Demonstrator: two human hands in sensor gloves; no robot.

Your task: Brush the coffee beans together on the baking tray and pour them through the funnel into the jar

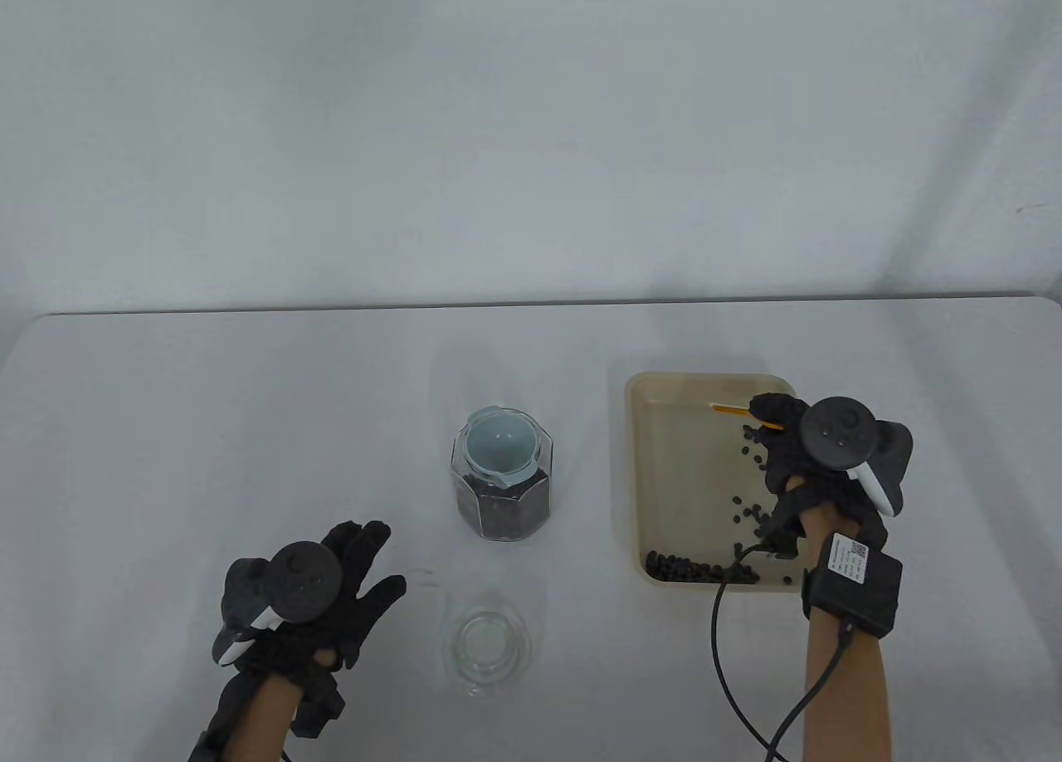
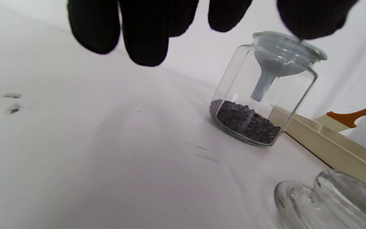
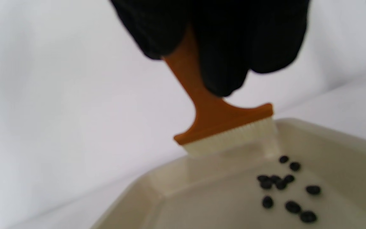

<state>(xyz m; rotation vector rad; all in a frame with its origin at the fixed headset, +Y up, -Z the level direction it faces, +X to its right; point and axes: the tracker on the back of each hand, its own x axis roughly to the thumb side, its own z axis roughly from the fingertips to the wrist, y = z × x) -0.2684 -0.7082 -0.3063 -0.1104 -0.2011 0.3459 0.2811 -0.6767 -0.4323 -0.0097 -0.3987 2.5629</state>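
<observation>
Brushing goes on: my right grip (image 1: 817,463) holds the brush (image 3: 224,127), left grip (image 1: 332,596) open, beans (image 1: 751,455) scattered on tray (image 1: 664,430).

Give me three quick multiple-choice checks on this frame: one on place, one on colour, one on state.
1. Where does the funnel sit?
A. in the jar's mouth
B. on the baking tray
C. in the left hand

2. What colour is the brush handle?
A. blue
B. orange
C. green

3. What is the left hand doing?
A. gripping the jar
B. holding the glass lid
C. holding nothing, fingers spread

Answers:
1 A: its spout hangs inside the jar.
2 B: orange shows below the right hand.
3 C: it hovers left of the glass lid.
</observation>
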